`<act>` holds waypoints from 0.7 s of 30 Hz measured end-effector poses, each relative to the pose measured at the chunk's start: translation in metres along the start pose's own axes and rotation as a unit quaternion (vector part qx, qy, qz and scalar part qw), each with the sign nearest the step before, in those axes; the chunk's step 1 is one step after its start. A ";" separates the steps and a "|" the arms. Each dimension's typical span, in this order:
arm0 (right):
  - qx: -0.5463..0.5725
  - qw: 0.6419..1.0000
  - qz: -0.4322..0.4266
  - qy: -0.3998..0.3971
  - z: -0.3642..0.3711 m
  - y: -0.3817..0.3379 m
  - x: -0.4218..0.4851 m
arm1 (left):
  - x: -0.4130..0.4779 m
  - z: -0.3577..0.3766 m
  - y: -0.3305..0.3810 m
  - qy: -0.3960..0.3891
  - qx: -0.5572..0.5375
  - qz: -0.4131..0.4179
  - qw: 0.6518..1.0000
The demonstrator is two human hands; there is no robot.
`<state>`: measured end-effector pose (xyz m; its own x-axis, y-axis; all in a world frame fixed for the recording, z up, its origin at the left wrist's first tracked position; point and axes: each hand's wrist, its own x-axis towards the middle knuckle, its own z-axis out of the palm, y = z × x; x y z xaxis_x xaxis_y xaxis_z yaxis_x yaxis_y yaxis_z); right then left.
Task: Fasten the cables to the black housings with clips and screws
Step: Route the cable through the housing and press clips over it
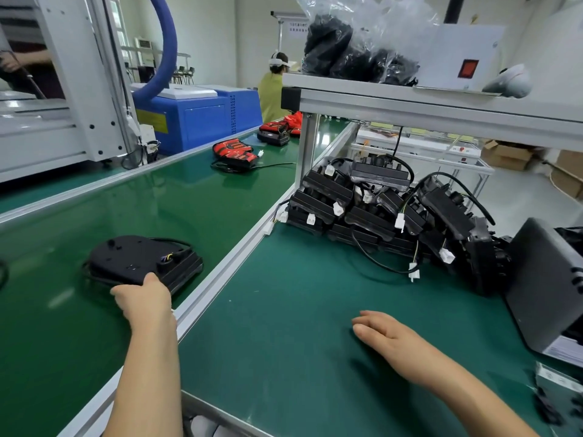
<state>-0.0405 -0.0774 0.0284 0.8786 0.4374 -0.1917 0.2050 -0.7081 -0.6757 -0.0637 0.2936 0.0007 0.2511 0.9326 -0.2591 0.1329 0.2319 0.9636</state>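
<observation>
- Head view, left side: my left hand [143, 296] grips the near edge of a black housing [138, 260], thumb on its top face, fingers curled at the rim
- The housing lies flat on the glossy green conveyor belt [94, 200], just beside the aluminium rail [239, 263], with its cable [172, 240] looped along the far side
- Head view, right side: my right hand [389, 337] lies palm down on the green mat [284, 310], fingers straight and slightly apart, holding nothing
- Head view, rear: a pile of housings [362, 209], with black cables and white connectors [400, 220], rests on the mat under the shelf [426, 102]
- A red-and-black unit [235, 151] lies farther up the belt, and a clear bag of black parts [356, 55] sits on the shelf
</observation>
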 end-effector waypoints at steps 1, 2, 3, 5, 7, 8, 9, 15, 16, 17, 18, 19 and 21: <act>0.000 1.000 -0.001 -0.001 0.000 -0.001 -0.001 | 0.000 0.000 0.001 0.005 0.003 -0.001 1.000; -0.001 1.000 -0.003 -0.002 0.001 -0.001 -0.001 | 0.000 0.000 0.001 0.010 0.010 -0.002 1.000; -0.001 1.000 -0.005 -0.004 0.001 -0.001 -0.002 | 0.001 0.000 0.002 0.016 0.019 -0.002 1.000; 0.000 1.000 -0.006 -0.005 0.001 0.000 -0.003 | 0.008 -0.002 0.002 0.029 0.036 0.005 0.999; -0.001 1.000 -0.005 -0.005 0.001 0.003 -0.004 | 0.016 -0.003 0.001 0.038 0.035 -0.004 0.999; -0.003 1.000 -0.004 -0.002 0.001 0.004 -0.004 | 0.019 -0.004 0.001 0.046 0.026 -0.009 0.999; -0.005 1.000 -0.003 0.000 0.001 0.005 -0.003 | 0.018 -0.005 0.001 0.059 0.011 -0.003 0.998; 0.012 1.000 -0.003 0.017 -0.011 0.004 -0.003 | -0.043 0.011 0.031 0.051 -0.053 0.327 0.942; 0.033 0.998 0.007 0.056 -0.020 0.004 -0.001 | -0.058 0.021 0.039 0.004 -0.047 0.366 0.930; 0.057 0.992 0.015 0.115 -0.032 0.005 0.002 | -0.072 0.032 0.044 -0.057 -0.029 0.385 0.921; 0.080 0.979 0.017 0.187 -0.047 0.005 0.006 | -0.085 0.045 0.046 -0.123 -0.002 0.392 0.912; 0.094 0.961 0.013 0.261 -0.063 0.005 0.010 | -0.098 0.058 0.045 -0.184 0.028 0.394 0.900; 0.053 0.921 0.011 0.386 -0.100 0.006 0.017 | -0.121 0.080 0.037 -0.269 0.076 0.415 0.866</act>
<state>0.0185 -0.1298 0.0926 0.9354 -0.1302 0.3288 0.1756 -0.6360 -0.7514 -0.0123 0.1674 0.0622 0.7261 0.4874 0.4850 -0.1923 -0.5332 0.8238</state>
